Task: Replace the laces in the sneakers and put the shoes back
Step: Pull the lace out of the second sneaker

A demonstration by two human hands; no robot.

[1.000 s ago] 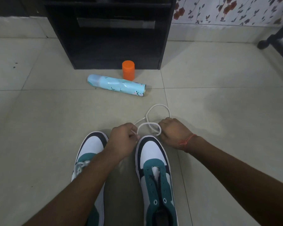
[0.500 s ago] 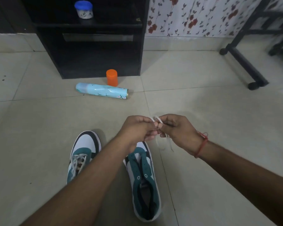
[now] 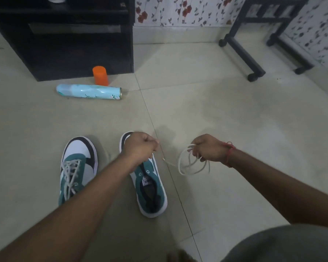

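Two teal, white and black sneakers stand side by side on the tiled floor. The left sneaker (image 3: 78, 167) has a white lace threaded in it. The right sneaker (image 3: 150, 186) shows bare eyelets and an open tongue. My left hand (image 3: 140, 146) hovers over its toe, fingers curled into a fist with nothing visible in it. To the right of that shoe, my right hand (image 3: 208, 148) grips a loose white lace (image 3: 189, 165) gathered in hanging loops above the floor. One lace tip points toward the shoe.
A light-blue spray can (image 3: 89, 91) lies on the floor beyond the shoes, with an orange cap (image 3: 100, 75) standing behind it. A black cabinet (image 3: 74, 44) stands at the back left. A black wheeled frame (image 3: 244, 57) is at the back right.
My hands were together pinching the lace over the right shoe. They have parted: the right hand moved right with the gathered lace, the left stayed above the toe.
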